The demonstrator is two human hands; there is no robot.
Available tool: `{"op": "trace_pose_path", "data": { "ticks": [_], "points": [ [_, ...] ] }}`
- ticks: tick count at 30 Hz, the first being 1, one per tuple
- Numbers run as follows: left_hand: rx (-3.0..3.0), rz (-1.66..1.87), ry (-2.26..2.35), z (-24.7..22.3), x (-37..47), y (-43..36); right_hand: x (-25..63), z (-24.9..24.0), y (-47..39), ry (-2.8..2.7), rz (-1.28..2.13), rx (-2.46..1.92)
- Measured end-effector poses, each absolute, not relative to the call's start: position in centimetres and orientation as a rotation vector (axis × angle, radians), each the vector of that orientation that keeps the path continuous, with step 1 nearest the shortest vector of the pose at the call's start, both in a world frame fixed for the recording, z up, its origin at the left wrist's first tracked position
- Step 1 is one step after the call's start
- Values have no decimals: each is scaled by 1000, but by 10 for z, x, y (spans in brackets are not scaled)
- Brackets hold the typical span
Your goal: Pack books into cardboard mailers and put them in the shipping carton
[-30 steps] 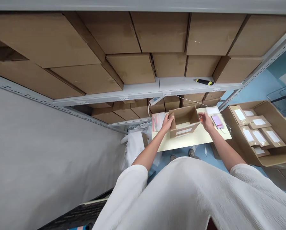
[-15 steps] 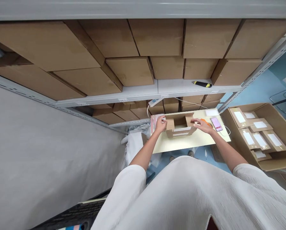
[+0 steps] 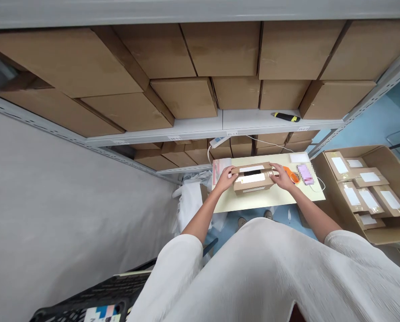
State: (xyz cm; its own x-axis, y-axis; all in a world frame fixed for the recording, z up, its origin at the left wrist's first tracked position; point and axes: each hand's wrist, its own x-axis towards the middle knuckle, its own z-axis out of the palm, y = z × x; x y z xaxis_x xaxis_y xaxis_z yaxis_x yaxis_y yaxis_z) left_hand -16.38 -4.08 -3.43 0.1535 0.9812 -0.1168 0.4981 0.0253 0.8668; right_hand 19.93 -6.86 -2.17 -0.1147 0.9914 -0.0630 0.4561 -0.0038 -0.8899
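Observation:
A small cardboard box point(image 3: 253, 184) stands on the pale yellow tabletop point(image 3: 235, 204). Its two long top flaps lean inward, with a narrow dark gap between them and white labels on them. At the left end of the box, my left hand point(image 3: 226, 178) grips the flaps with bent fingers. On the opposite end, my right hand point(image 3: 281, 177) has its fingers around the edges of the flaps. An orange tape dispenser point(image 3: 291, 175) sits just right of my right hand, and a phone with a pinkish screen point(image 3: 305, 174) lies beyond it.
Cardboard boxes point(image 3: 183, 99) fill the shelf in front. A black and yellow cutter point(image 3: 287, 117) rests on the shelf edge. To the right, a large open carton point(image 3: 396, 163) holds several labelled boxes. A black crate point(image 3: 119, 293) is at the lower left.
The long top flaps of the box have folded inward over its opening, which has narrowed to a slot. Both hands have closed in on the flaps. The view has shifted slightly.

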Motion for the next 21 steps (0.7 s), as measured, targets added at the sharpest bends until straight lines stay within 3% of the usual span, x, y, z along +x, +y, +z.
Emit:
{"op": "trace_pose_path", "data": {
  "ticks": [6,21],
  "points": [
    [1650,677,1420,-44,-169,-49,195,-24,-71,-1555,1212,-1534],
    [1619,821,1368,-67,-114,-34,225,-27,-68,-1523,1014,-1615]
  ]
}}
